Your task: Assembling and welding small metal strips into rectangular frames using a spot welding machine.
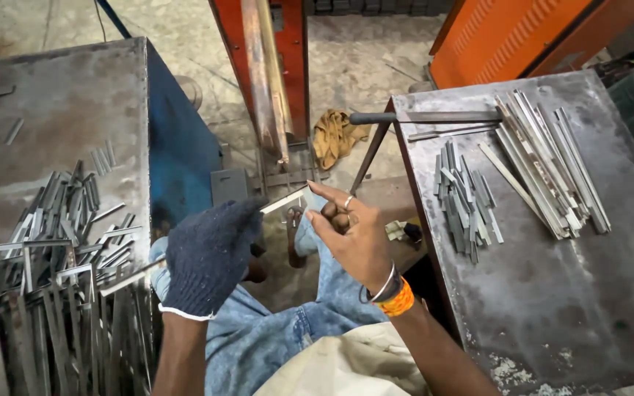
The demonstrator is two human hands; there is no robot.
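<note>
The left hand (210, 257) in a dark glove is closed around a long, thin metal strip (284, 201) that looks light, stiff and sharp-edged, while the bare right hand (350, 235) at three o'clock pinches its far end, above the knees.

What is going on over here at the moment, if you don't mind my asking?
A seated person holds a thin metal strip between both hands: the gloved left hand grips it and the bare right hand pinches its far end. A heap of bent strips lies on the left table. Short pieces and long strips lie on the right table.
</note>
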